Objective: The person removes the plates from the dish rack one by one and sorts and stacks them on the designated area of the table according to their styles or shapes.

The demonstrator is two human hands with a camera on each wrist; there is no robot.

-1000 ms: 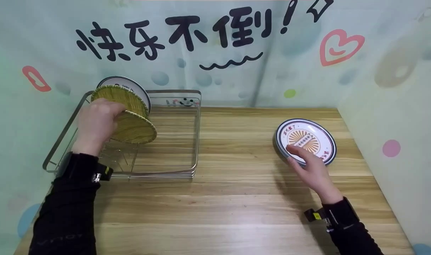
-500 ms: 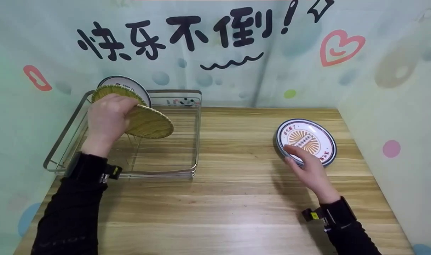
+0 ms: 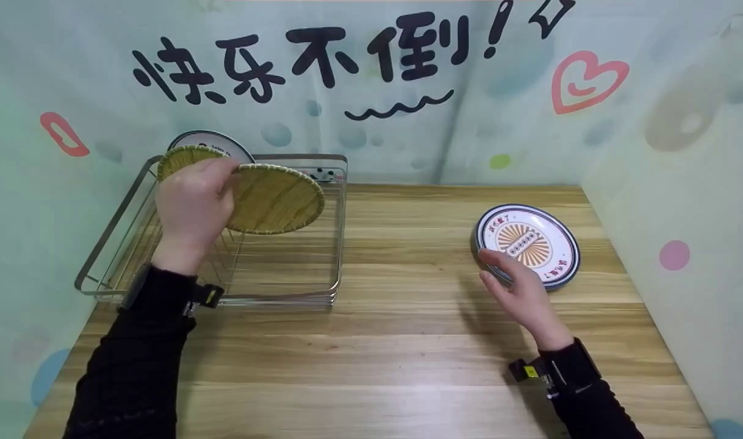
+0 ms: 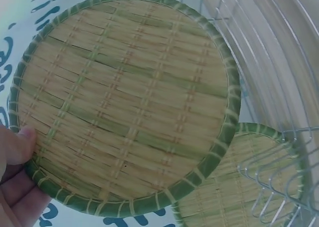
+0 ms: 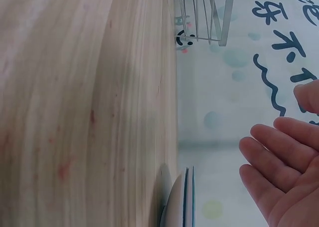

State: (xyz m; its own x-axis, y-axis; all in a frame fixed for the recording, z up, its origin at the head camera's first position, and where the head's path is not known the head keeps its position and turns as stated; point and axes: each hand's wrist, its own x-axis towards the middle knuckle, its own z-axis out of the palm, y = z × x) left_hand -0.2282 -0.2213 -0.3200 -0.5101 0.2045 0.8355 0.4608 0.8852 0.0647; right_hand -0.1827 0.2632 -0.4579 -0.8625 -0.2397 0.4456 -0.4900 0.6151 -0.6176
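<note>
My left hand (image 3: 191,210) pinches the rim of a round woven bamboo tray (image 3: 277,201), holding it over the wire dish rack (image 3: 274,299). In the left wrist view the thumb lies on the green-bound edge of this tray (image 4: 124,102). Behind it, a second woven bamboo tray (image 3: 182,160) stands in the rack, partly hidden by the hand. A white plate (image 3: 225,144) with a dark rim leans behind that one. My right hand (image 3: 521,299) is held with fingers extended in front of a small stack of patterned plates (image 3: 557,235), holding nothing.
The wooden table (image 3: 408,341) runs between rack and plates. A printed backdrop (image 3: 396,146) closes off the back and both sides. Wire dividers (image 4: 274,182) rise inside the rack.
My left hand has moved right and slightly up, drawing the held bamboo tray away from the standing one and swinging it rightward. The right hand has shifted slightly left, off the plates.
</note>
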